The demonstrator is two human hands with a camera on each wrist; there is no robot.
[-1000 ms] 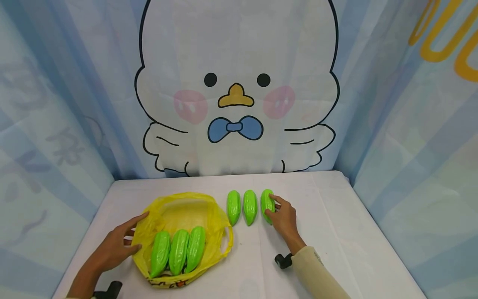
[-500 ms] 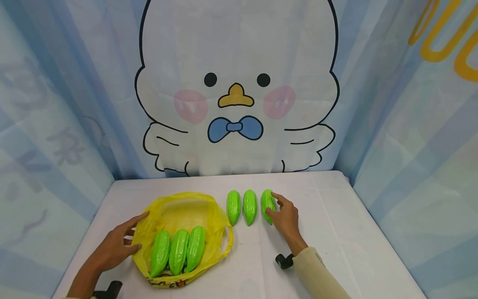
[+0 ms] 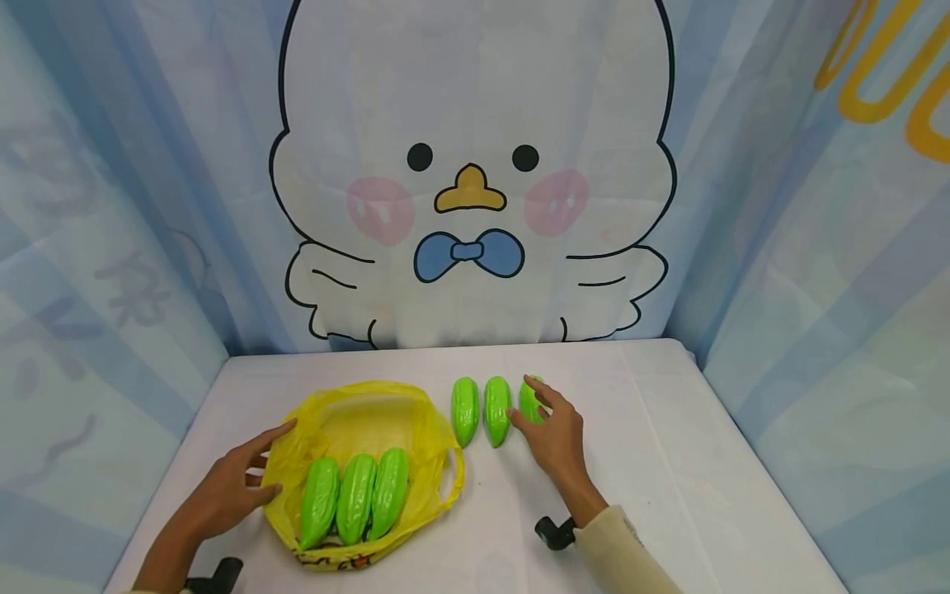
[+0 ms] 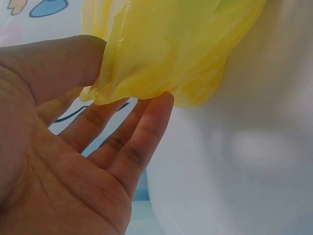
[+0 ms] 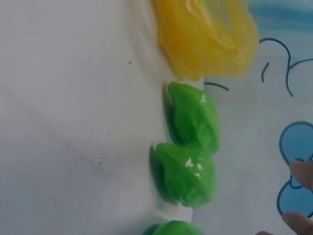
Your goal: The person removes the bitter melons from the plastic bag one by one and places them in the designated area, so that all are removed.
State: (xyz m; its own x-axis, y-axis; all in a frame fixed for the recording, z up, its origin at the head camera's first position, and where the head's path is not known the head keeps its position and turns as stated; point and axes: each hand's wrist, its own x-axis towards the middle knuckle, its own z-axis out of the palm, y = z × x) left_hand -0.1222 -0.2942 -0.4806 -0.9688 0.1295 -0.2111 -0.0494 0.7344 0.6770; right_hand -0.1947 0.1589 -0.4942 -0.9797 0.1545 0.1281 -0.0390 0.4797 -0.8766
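Note:
A yellow plastic bag (image 3: 367, 417) lies on the left with its mouth open, three shiny green toy vegetables (image 3: 356, 499) inside, long and pointed at one end. My left hand (image 3: 233, 487) rests at the bag's left edge, fingers loosely extended; in the left wrist view the thumb and fingertips touch the yellow film (image 4: 171, 54). Right of the bag stand three more such vegetables in a row: a left one (image 3: 465, 412), a middle one (image 3: 497, 411) and a right one (image 3: 530, 402). Fingers apart, my right hand (image 3: 557, 437) hovers over the right one, partly hiding it, with nothing held.
A white cloth covers the table (image 3: 668, 487). Blue-and-white printed curtains (image 3: 475, 99) enclose its back and both sides. Dark camera mounts (image 3: 555, 533) sit at each wrist. A bag handle loop (image 3: 449, 478) reaches toward the row of vegetables.
My right hand has left the right vegetable's side and shifted a little left, now over it with the thumb near the middle one. The left hand and the bag stay where they were.

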